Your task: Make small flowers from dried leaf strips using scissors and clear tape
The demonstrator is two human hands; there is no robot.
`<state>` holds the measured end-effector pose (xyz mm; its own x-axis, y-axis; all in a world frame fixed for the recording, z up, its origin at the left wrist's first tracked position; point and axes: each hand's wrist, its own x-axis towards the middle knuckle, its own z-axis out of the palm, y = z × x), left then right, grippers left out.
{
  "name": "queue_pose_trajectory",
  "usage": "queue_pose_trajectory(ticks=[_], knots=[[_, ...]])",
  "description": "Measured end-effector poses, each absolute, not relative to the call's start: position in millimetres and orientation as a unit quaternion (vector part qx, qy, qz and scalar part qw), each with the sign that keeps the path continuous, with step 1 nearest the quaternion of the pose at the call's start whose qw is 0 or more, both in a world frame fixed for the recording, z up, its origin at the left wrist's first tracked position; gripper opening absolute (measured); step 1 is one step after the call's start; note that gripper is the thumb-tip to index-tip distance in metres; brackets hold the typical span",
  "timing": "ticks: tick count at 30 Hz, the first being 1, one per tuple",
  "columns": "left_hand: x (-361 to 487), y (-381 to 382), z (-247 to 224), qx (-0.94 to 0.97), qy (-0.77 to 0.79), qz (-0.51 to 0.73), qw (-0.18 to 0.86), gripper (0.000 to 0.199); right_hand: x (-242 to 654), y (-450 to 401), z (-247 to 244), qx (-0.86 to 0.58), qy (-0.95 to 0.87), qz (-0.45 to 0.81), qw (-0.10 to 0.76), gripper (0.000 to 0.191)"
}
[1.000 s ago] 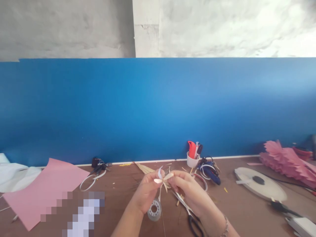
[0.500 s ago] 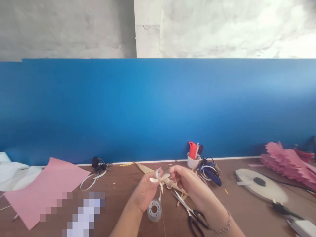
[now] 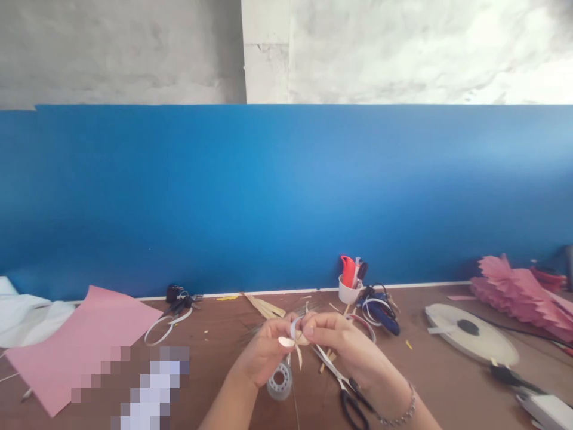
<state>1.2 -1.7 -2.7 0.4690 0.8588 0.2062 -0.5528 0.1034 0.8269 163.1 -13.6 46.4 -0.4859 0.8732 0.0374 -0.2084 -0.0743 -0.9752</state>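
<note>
My left hand pinches a small cream flower-like piece with pale petals and a strip hanging below. My right hand, a chain bracelet at its wrist, has its thumb and forefinger closed on the same piece from the other side. A curled white strip stands up between the fingertips; its ends are hidden. Under the left hand is a roll of tape, with a thin wire or stem beside it. Black-handled scissors lie partly beneath my right forearm.
Dry leaf-like strips lie behind my hands. A white cup of tools stands by the blue partition. Pink paper and dark pliers are at left. At right are a ribbon reel and pleated pink paper.
My right hand has moved left and down, bringing its fingertips onto the cream piece beside my left fingers. The petals, spread out before, are now partly covered.
</note>
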Motion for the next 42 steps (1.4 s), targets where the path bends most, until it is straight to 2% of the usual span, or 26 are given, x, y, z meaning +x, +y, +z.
queue_pose_trajectory(ticks=[3,8,12,15,17,19,22,25,27,30,33,35,37,39,42], knots=[[2,-2,-2,0.461,0.172,0.479,0.727,0.02,164,-15,48,-0.311,-0.556,0.664,0.391,0.016],[0,-1,-3,0.424,0.176,0.478,0.749,0.024,167,-12,51,-0.419,-0.578,0.586,0.382,0.037],[-4,2,-9,0.405,0.191,0.488,0.749,0.019,169,-13,54,-0.471,-0.616,0.45,0.442,0.025],[-4,3,-12,0.402,0.209,0.477,0.753,0.018,167,-18,55,-0.447,-0.684,0.376,0.437,0.012],[-3,2,-11,0.412,0.211,0.469,0.752,0.017,165,-20,54,-0.447,-0.699,0.381,0.408,0.011],[-2,0,-7,0.425,0.208,0.462,0.75,0.016,163,-21,50,-0.441,-0.689,0.422,0.39,0.02],[-2,-2,-1,0.459,0.19,0.446,0.745,0.017,160,-20,44,-0.406,-0.657,0.503,0.386,0.032],[-3,-2,0,0.491,0.178,0.431,0.736,0.019,157,-18,40,-0.379,-0.621,0.568,0.386,0.036],[-4,-2,-1,0.49,0.189,0.43,0.734,0.017,156,-16,40,-0.391,-0.613,0.559,0.399,0.037],[-5,-2,0,0.486,0.216,0.44,0.724,0.014,160,-12,42,-0.472,-0.61,0.448,0.452,0.042],[-6,-3,10,0.549,0.273,0.435,0.659,0.01,168,-8,46,-0.535,-0.599,0.382,0.457,0.049],[-6,-6,18,0.618,0.325,0.421,0.58,0.004,172,-5,49,-0.525,-0.623,0.404,0.415,0.057],[-4,-10,26,0.68,0.365,0.4,0.494,0.006,174,-3,48,-0.503,-0.656,0.426,0.368,0.057],[-1,-13,29,0.719,0.394,0.38,0.428,0.011,172,-2,45,-0.506,-0.67,0.419,0.345,0.042],[4,-14,26,0.732,0.44,0.369,0.366,0.013,168,-3,40,-0.523,-0.688,0.344,0.367,0.019]])
